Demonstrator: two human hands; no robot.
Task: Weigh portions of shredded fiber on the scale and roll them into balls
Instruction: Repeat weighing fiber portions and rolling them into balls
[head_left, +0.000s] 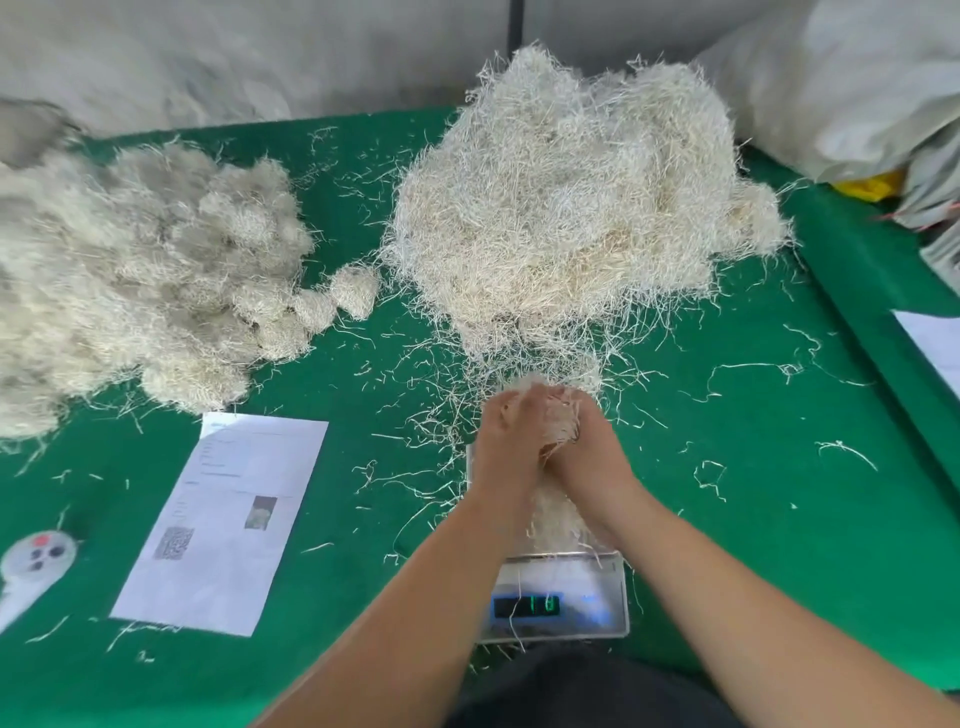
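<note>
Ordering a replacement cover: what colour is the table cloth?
Green, plain; the head view shows the cloth.

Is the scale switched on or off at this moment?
On. The scale shows lit green digits on its dark display, below the two hands that hold a fiber portion.

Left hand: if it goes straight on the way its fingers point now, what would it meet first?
Probably the big loose fiber pile right ahead of the left hand, though depth is hard to judge from one view.
</note>
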